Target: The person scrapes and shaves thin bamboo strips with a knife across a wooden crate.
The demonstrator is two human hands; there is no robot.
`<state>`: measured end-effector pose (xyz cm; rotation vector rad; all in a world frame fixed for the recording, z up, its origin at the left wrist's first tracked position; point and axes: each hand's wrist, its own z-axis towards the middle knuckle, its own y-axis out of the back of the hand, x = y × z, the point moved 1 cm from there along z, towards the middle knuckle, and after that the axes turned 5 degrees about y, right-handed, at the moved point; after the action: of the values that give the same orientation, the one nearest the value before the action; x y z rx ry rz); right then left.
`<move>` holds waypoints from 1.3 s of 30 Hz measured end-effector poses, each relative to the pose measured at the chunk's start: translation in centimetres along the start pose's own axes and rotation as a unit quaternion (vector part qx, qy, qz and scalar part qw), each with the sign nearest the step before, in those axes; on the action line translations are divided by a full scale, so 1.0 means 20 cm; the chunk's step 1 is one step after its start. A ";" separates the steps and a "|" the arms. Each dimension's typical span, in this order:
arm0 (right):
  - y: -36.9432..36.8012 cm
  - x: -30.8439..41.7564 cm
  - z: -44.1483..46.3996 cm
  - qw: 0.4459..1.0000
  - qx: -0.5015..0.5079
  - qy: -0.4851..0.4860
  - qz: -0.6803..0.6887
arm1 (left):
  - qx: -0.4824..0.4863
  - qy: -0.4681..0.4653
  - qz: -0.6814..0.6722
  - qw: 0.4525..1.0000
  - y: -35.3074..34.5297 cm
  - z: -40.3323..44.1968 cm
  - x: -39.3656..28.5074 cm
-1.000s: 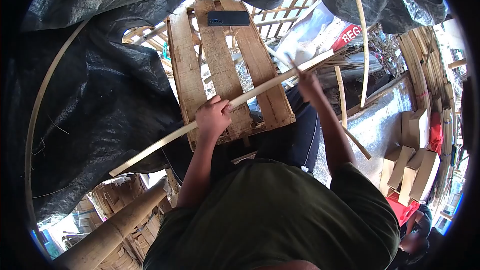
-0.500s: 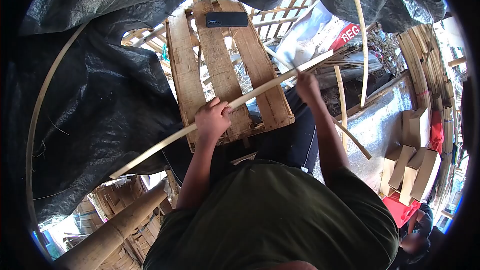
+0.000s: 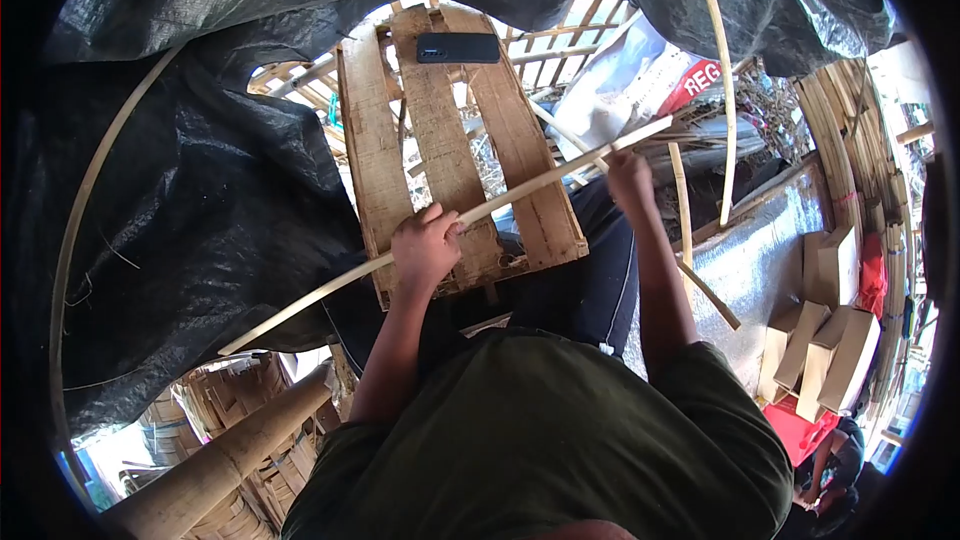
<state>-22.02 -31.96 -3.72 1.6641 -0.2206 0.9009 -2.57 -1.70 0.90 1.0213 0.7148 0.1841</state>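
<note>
A long pale bamboo strip slants across my lap, over a slatted wooden board. My left hand is closed around its middle, above the board's lower edge. My right hand, closed too, is near the strip's upper right end. It grips what looks like a long-handled knife; the handle runs back under my forearm. A narrow pale length, perhaps its blade, crosses at the strip, but its edge is unclear.
A dark phone lies on the board's far end. Black plastic sheeting hangs left and above. Cardboard boxes and bamboo poles stand at right. A printed sack lies beyond my right hand. Another person sits at lower right.
My right hand has moved slightly right and down, and the blur around it is gone. The strip's right end has dipped a little; my left hand keeps its place.
</note>
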 end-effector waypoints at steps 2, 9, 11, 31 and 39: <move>-0.06 0.18 -0.19 0.992 0.120 -0.013 -0.022 | 0.012 -0.001 -0.005 1.000 0.01 0.00 0.00; 0.04 0.05 0.02 0.998 -0.033 -0.045 0.006 | 0.025 -0.002 -0.012 1.000 0.03 0.00 0.00; -0.02 0.07 -0.05 0.999 -0.042 -0.019 -0.004 | 0.044 0.008 -0.005 0.999 0.05 -0.01 -0.01; -0.06 0.00 0.07 0.986 -0.138 0.096 -0.022 | 0.012 0.004 0.011 1.000 0.04 0.00 0.00; -0.08 0.17 -0.05 0.994 -0.029 0.094 -0.038 | 0.031 -0.005 0.026 0.999 0.02 0.00 0.01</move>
<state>-19.15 -29.52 -2.62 1.5132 -0.0543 0.9777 -2.41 -1.46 1.13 1.0991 0.6897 0.2032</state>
